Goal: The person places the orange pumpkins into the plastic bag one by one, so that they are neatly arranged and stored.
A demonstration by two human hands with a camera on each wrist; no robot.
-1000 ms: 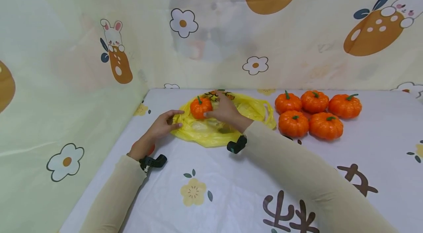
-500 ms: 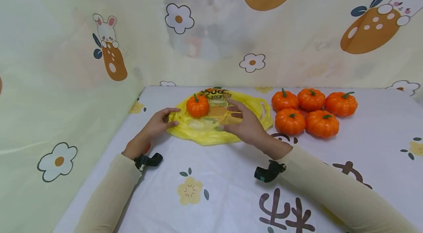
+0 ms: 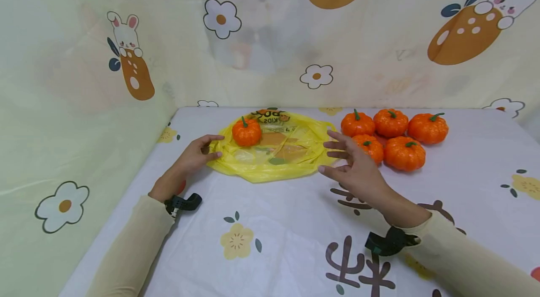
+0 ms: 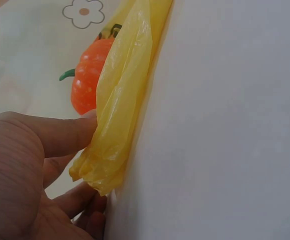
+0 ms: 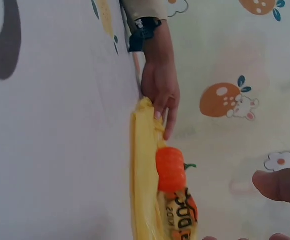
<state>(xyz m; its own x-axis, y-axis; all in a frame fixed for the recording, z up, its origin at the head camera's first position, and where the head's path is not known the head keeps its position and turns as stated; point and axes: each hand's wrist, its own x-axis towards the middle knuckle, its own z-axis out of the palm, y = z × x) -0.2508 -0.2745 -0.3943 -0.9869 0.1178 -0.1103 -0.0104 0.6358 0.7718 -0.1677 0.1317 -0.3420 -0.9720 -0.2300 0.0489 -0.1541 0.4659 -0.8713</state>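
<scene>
A yellow plastic bag [image 3: 270,166] lies spread on the table, its handle loop on the right. One small orange toy pumpkin [image 3: 246,132] with a green stem rests in its left part, behind the raised near rim in the left wrist view. My left hand [image 3: 193,156] holds the bag's left end, thumb at the rim and fingers lower down around the bunched plastic. My right hand [image 3: 358,170], empty with spread fingers, hovers just off the bag's right end. It overlaps the nearest of several more orange pumpkins [image 3: 405,154] in the head view.
The other pumpkins stand grouped in two rows right of the bag, near the back. A patterned cloth wall [image 3: 261,53] rises along the table's rear, with another on the left [image 3: 63,123]. The white tablecloth [image 3: 287,231] has printed flowers and dark lettering.
My right hand has let go of the pumpkin in the bag and moved right, toward the grouped pumpkins, its fingers spreading. My left hand has stayed at the bag's left end.
</scene>
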